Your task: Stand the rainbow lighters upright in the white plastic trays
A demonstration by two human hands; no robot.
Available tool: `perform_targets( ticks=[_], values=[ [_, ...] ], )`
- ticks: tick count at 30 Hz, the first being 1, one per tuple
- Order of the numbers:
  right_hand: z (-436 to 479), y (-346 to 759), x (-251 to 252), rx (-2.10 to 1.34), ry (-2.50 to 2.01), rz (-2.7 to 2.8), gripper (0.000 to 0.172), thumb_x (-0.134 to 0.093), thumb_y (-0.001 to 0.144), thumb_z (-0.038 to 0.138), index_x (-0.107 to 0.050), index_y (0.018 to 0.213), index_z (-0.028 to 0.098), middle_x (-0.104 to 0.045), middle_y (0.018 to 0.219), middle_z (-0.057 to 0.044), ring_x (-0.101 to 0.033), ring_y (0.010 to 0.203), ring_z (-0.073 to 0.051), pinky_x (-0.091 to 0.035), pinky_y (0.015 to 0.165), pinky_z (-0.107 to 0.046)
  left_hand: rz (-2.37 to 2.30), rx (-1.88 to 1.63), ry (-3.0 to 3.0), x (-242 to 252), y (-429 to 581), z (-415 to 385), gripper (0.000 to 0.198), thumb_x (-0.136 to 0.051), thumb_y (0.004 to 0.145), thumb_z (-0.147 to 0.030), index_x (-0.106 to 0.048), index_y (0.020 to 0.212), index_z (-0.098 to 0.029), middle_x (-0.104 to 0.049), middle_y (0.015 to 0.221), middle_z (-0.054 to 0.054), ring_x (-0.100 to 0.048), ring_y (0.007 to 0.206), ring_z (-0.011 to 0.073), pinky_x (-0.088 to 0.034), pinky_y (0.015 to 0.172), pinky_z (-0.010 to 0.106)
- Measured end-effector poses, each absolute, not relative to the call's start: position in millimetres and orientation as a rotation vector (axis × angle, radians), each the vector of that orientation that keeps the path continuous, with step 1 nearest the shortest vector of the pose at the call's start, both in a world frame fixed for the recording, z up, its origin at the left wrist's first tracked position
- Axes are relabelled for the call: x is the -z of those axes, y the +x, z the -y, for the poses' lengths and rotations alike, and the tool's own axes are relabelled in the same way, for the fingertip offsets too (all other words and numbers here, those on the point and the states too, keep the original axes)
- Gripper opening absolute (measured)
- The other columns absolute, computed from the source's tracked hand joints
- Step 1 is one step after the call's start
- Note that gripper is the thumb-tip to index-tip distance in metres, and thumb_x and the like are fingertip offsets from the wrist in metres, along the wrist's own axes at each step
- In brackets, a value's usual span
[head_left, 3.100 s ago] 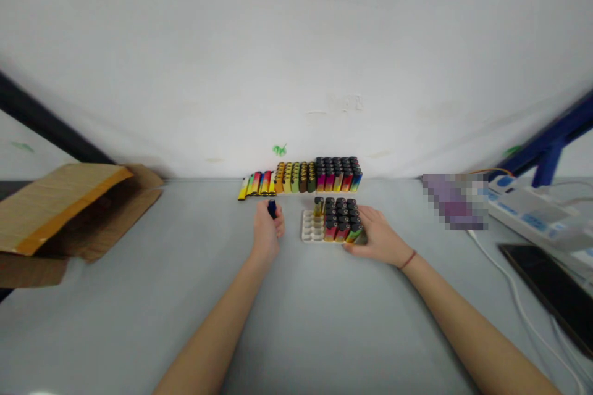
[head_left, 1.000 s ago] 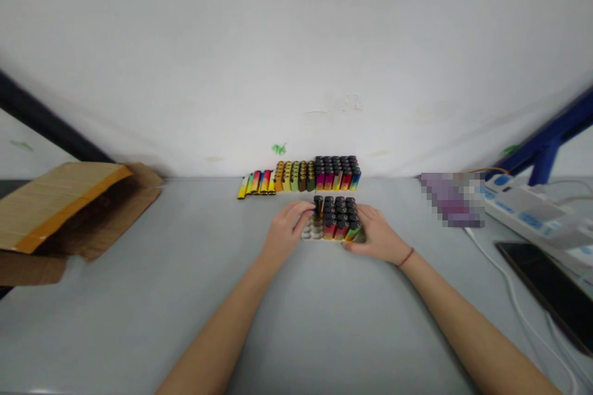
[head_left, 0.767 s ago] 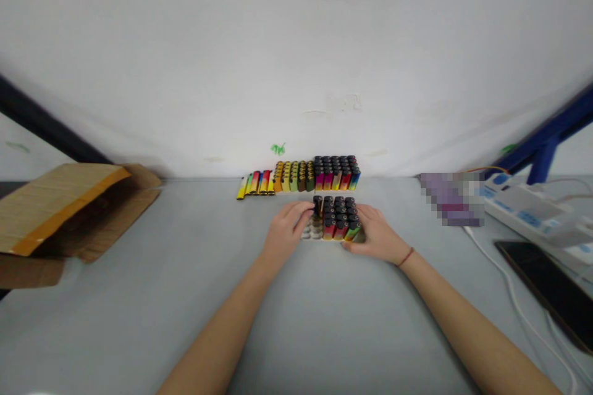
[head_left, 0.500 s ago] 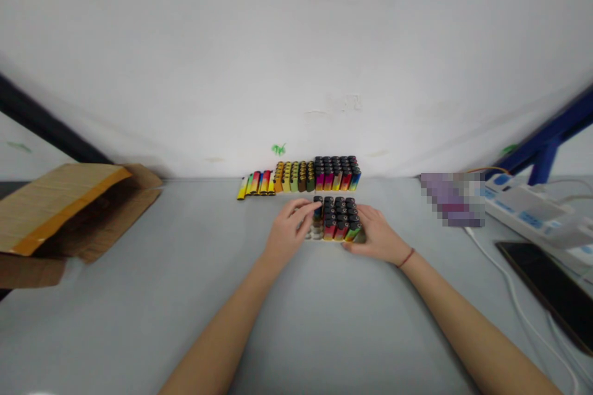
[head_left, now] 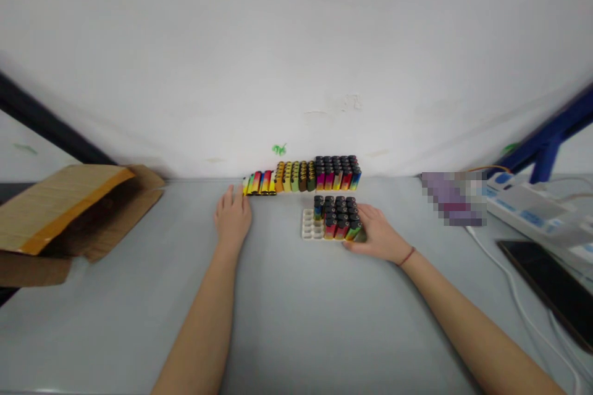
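A white slotted tray on the grey table holds several upright colourful lighters with black tops; its left slots stand bare. My right hand grips the tray's right side, fingers curled round it. My left hand lies over the table with fingers stretched out, its tips at the left end of a row of loose lighters lying against the wall. Nothing shows in that hand.
Along the wall stand more lighters in packed rows. An open cardboard box lies at the left. At the right are a blurred purple item, a white power strip with cables and a black phone.
My left hand has left the tray, where it had set a blue lighter, and has moved left and back to the loose lighters by the wall. My right hand has stayed on the tray.
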State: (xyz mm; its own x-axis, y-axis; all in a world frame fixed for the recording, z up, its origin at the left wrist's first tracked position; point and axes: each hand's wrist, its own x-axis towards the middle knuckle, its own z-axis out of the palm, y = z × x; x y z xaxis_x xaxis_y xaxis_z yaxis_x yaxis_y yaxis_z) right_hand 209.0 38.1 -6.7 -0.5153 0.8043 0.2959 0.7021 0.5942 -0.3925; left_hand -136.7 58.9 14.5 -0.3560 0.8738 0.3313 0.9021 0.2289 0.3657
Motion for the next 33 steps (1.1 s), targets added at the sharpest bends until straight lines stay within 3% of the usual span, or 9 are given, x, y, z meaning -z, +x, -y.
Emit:
perform_targets(
  ticks=[3, 7, 13, 17, 23, 25, 27, 30, 33],
  values=[
    [-38.1, 209.3, 7.3, -0.317, -1.207, 2.373, 0.076, -0.070, 0.073, 0.052, -0.050, 0.136, 0.013, -0.058, 0.136, -0.020, -0.053, 0.125, -0.037, -0.039, 0.106, -0.053, 2.487, 0.669, -1.743, -19.0, -137.6, -55.9, 0.045, -0.036, 0.096, -0.030, -0.062, 0.129, -0.016, -0.056, 0.143, 0.017, -0.055, 0.125, 0.0342, -0.044, 0.101, 0.051],
    [-38.4, 209.8, 7.8, -0.326, -1.215, 2.365, 0.076, -0.070, 0.074, 0.052, -0.050, 0.136, 0.014, -0.058, 0.136, -0.019, -0.052, 0.125, -0.036, -0.039, 0.106, -0.053, 2.546, 0.572, -1.653, -26.8, -140.9, -51.6, 0.043, -0.035, 0.095, -0.038, -0.069, 0.107, -0.014, -0.071, 0.108, 0.018, -0.064, 0.102, 0.0323, -0.050, 0.088, 0.043],
    [-38.0, 209.5, 6.6, -0.338, -1.204, 2.370, 0.076, -0.070, 0.074, 0.050, -0.048, 0.137, 0.013, -0.057, 0.136, -0.020, -0.052, 0.124, -0.037, -0.038, 0.106, -0.053, 2.504, 0.587, -1.609, -16.7, -162.5, -51.8, 0.049, -0.043, 0.091, -0.042, -0.065, 0.119, -0.009, -0.065, 0.122, 0.023, -0.059, 0.114, 0.0354, -0.045, 0.098, 0.047],
    [-38.1, 210.1, 6.5, -0.349, -1.197, 2.366, 0.075, -0.070, 0.075, 0.050, -0.048, 0.138, 0.015, -0.057, 0.136, -0.020, -0.052, 0.124, -0.037, -0.039, 0.106, -0.054, 2.498, 0.598, -1.836, -16.6, -169.5, -55.0, 0.040, -0.043, 0.089, -0.038, -0.071, 0.101, -0.013, -0.070, 0.108, 0.020, -0.064, 0.105, 0.0315, -0.048, 0.095, 0.043],
    [-38.8, 210.6, 6.7, -0.333, -1.195, 2.377, 0.076, -0.069, 0.075, 0.052, -0.048, 0.138, 0.014, -0.057, 0.136, -0.020, -0.052, 0.124, -0.037, -0.039, 0.106, -0.054, 2.722, 0.682, -1.891, -31.7, -166.1, -54.4, 0.024, -0.053, 0.080, -0.025, -0.065, 0.100, -0.016, -0.072, 0.091, 0.010, -0.067, 0.092, 0.0271, -0.050, 0.081, 0.035],
    [-38.7, 210.2, 6.2, -0.329, -1.199, 2.380, 0.076, -0.069, 0.075, 0.052, -0.049, 0.137, 0.013, -0.057, 0.135, -0.020, -0.053, 0.124, -0.037, -0.040, 0.105, -0.053, 2.741, 0.874, -1.891, -35.4, -161.9, -54.5, 0.018, -0.050, 0.082, -0.027, -0.064, 0.090, -0.017, -0.068, 0.079, 0.007, -0.067, 0.089, 0.0265, -0.050, 0.078, 0.034],
    [-38.4, 209.7, 5.5, -0.328, -1.207, 2.384, 0.074, -0.069, 0.074, 0.052, -0.051, 0.135, 0.014, -0.059, 0.133, -0.020, -0.054, 0.122, -0.037, -0.041, 0.104, -0.053, 2.780, 1.330, -1.842, -39.0, -154.0, -54.8, 0.017, -0.050, 0.082, -0.030, -0.060, 0.090, -0.018, -0.064, 0.076, 0.003, -0.067, 0.082, 0.0224, -0.051, 0.072, 0.031],
    [-37.5, 209.0, 4.8, -0.321, -1.218, 2.384, 0.071, -0.069, 0.074, 0.051, -0.052, 0.132, 0.013, -0.060, 0.131, -0.020, -0.054, 0.120, -0.037, -0.042, 0.102, -0.053, 2.756, 2.207, -1.637, -44.8, -133.3, -54.0, 0.030, -0.055, 0.079, -0.033, -0.048, 0.106, -0.022, -0.063, 0.086, -0.001, -0.066, 0.067, 0.0140, -0.051, 0.062, 0.026],
    [-37.1, 208.7, 4.9, -0.321, -1.224, 2.374, 0.070, -0.070, 0.074, 0.049, -0.053, 0.131, 0.013, -0.060, 0.131, -0.021, -0.054, 0.121, -0.037, -0.041, 0.103, -0.053, 2.710, 2.620, -1.652, -48.7, -107.2, -51.3, 0.041, -0.058, 0.070, -0.029, -0.039, 0.106, -0.026, -0.061, 0.079, -0.007, -0.057, 0.049, 0.0088, -0.046, 0.050, 0.021]
  ],
)
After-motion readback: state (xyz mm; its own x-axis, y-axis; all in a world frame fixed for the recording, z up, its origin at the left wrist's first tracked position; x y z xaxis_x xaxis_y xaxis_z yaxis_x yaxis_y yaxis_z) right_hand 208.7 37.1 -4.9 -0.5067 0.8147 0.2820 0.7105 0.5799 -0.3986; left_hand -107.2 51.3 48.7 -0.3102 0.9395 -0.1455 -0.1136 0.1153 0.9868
